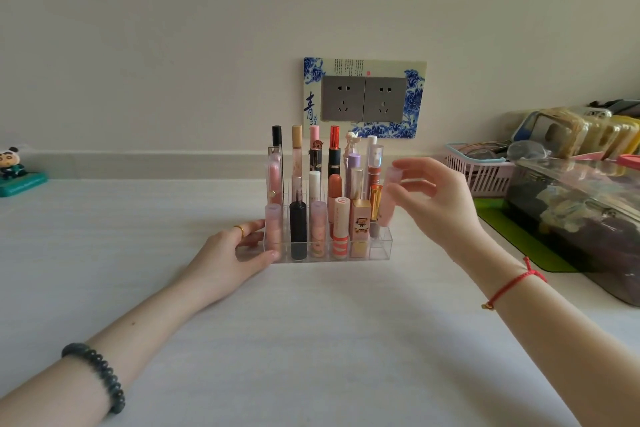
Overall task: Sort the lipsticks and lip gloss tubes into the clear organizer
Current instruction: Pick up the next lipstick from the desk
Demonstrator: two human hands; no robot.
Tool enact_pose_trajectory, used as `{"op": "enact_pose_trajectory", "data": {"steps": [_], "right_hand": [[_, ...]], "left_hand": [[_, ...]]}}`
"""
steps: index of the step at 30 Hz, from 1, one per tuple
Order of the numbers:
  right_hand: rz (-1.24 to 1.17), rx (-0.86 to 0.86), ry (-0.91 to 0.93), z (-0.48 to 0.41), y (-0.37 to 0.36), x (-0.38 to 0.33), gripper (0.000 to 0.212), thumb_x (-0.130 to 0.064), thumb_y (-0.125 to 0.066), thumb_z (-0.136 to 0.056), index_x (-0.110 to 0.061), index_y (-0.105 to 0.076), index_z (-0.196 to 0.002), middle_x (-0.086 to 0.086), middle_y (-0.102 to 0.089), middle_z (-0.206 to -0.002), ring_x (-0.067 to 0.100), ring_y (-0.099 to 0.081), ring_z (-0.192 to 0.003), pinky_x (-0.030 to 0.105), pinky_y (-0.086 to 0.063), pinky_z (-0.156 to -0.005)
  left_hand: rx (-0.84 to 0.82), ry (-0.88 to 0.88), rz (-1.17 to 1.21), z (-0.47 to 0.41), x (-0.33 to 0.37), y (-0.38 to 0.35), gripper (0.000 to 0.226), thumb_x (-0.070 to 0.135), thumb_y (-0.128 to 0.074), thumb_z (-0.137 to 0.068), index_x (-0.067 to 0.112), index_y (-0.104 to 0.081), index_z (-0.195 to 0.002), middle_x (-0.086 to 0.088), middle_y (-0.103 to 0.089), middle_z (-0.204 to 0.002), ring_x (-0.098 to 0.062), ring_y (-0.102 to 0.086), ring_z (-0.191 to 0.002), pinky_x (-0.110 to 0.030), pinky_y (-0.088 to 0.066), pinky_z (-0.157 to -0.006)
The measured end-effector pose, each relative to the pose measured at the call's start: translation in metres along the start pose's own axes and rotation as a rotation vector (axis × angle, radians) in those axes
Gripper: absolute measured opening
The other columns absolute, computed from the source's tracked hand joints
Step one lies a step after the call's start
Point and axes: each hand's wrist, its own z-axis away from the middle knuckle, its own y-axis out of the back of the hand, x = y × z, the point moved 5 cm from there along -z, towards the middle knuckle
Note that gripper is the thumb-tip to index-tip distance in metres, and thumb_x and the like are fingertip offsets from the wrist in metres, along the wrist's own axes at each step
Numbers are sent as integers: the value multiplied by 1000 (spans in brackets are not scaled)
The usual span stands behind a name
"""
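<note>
The white surface [311,340] ran from the lower edge of view to the wall, with both forearms reaching across it. At its right side sat a dark bin [571,218] under a clear lid, with a pink basket [481,180] behind it. The organizer [381,246] stood midway, near the wall and below a socket plate [363,97]. Nearly all of its cells were filled, with lipsticks and gloss tubes standing upright in stepped rows. Only the front right cell [379,250] looked empty, though the cells behind it were partly hidden. No other loose tube was in view, so the sorting seemed almost done and this was probably the last piece to seat. The left grip [239,253] held the organizer's left end, with the thumb at the front lower corner and the fingers round the side, apparently steadying it. The right grip [440,204] was narrow and pinched a pale pink tube [389,204] near its top between thumb and fingertips. The tube hung tilted just over the organizer's right end, with its lower end about level with the rim. Whether it had entered a cell could not be told. It would need to be brought upright to drop in cleanly. A dark bead bracelet [100,374] circled the left wrist, a red cord [512,282] circled the right, and a gold ring [240,229] sat on a left finger.
</note>
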Motion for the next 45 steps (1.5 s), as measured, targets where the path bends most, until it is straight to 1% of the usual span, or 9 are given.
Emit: {"op": "enact_pose_trajectory", "data": {"steps": [3,6,14,19,23,27,31,40,45], "right_hand": [[11,-19,9,3,-4,3,26,-7,-67,-77,-23,-61,-96,-14,-64,-84,-1,-63,-74,8,-50,-64],[30,-38,18,5,-8,6,24,-7,-68,-77,-23,-62,-94,-13,-64,-84,0,-64,-75,7,-49,-64],[116,-78,19,7,-13,16,23,-7,-69,-75,-17,-65,-95,-8,-66,-86,7,-65,-76,10,-51,-67],[153,-104,3,7,-14,21,25,-6,-69,-74,-22,-64,-92,-16,-63,-83,3,-63,-77,7,-50,-66],[158,-118,-16,7,-14,24,24,-7,-70,-73,-23,-63,-90,-16,-63,-82,2,-63,-75,6,-50,-63],[154,-149,-34,7,-15,27,19,-12,-70,-75,-20,-62,-90,-12,-63,-83,4,-63,-74,8,-51,-59],[151,-171,-40,7,-16,29,17,-13,-69,-76,-20,-62,-89,-9,-64,-83,6,-64,-75,10,-51,-60],[170,-163,-33,7,-15,28,14,-15,-68,-77,-22,-62,-88,-8,-64,-82,7,-64,-74,18,-54,-65],[175,-179,-27,7,-14,25,16,-18,-69,-77,-26,-59,-87,-11,-63,-82,5,-63,-73,13,-51,-60]], "left_hand": [[-7,-2,7,-1,0,-1,53,23,-70,-77,14,-51,-126,-2,-63,-116,-10,-59,-105,-22,-42,-91],[-3,-11,4,-1,0,-1,54,22,-70,-77,14,-51,-126,-1,-63,-117,-9,-59,-105,-21,-41,-89],[3,-14,-1,0,-1,-1,53,23,-70,-77,15,-52,-126,1,-63,-115,-5,-58,-104,-17,-39,-87],[9,-17,2,0,1,-1,54,22,-70,-77,14,-51,-127,0,-64,-115,-7,-60,-103,-18,-39,-87],[11,-12,13,0,1,-1,54,21,-70,-77,13,-51,-126,-1,-63,-115,-8,-60,-103,-18,-39,-88],[0,-10,18,0,1,-1,54,21,-70,-77,14,-51,-127,0,-63,-116,-8,-59,-104,-20,-40,-90],[-1,-10,17,1,1,0,53,21,-70,-77,14,-51,-126,0,-63,-116,-8,-59,-105,-20,-40,-90],[17,-7,3,1,1,0,53,22,-70,-77,16,-51,-125,-1,-64,-114,-9,-59,-103,-20,-39,-87],[17,-15,1,0,2,0,51,21,-70,-77,15,-52,-124,-1,-64,-113,-9,-60,-102,-19,-39,-86]]}}
